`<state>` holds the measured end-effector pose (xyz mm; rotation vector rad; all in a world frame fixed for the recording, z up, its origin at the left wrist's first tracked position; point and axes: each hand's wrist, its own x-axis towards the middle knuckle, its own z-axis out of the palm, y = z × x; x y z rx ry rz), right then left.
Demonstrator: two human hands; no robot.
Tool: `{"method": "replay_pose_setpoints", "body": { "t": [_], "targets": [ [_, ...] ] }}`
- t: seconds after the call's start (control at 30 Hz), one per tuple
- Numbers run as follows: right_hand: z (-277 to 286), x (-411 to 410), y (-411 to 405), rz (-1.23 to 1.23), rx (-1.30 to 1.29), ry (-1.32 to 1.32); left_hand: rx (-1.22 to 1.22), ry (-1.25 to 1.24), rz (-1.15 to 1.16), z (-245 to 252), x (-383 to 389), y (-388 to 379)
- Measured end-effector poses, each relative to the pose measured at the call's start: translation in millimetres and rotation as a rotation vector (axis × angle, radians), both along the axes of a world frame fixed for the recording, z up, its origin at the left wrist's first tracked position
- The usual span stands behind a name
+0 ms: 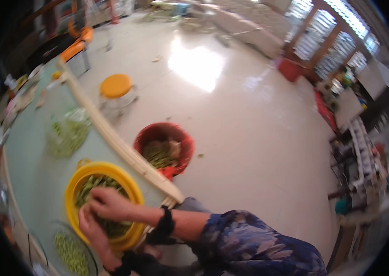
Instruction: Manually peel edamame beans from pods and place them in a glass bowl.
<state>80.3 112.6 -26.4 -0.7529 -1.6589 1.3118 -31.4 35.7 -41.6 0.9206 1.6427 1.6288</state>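
Observation:
My right hand (110, 204) and my left hand (91, 222) meet over a yellow plastic basin (138, 198) holding green bean pods (117, 229). Their curled fingertips come together on a small, blurred greenish piece, which looks like a pod and is mostly hidden by the fingers. Below my left hand, a clear bowl (92, 257) holds shelled green beans (72, 255). A clear plastic bag (68, 132) of green pods or beans lies on the table beyond the basin. On the floor beside the table stands a red bucket (189, 148) with green pods or husks inside.
The pale green tabletop (25, 172) has a light wooden edge (111, 134). An orange round stool (116, 85) stands on the tiled floor, with an orange chair (73, 48) farther off. Assorted items line the table's far side. Cluttered furniture (356, 155) stands across the room.

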Motion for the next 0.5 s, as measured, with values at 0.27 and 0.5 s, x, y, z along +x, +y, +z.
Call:
{"method": "replay_pose_setpoints", "body": {
  "t": [0.27,0.5],
  "targets": [
    [25,22,2,-0.017,-0.012,-0.137,-0.129,0.376,-0.026,42,18,3],
    [22,14,-7,0.141,-0.298,-0.012,-0.169,-0.171,-0.073,46,9,-9]
  ]
}}
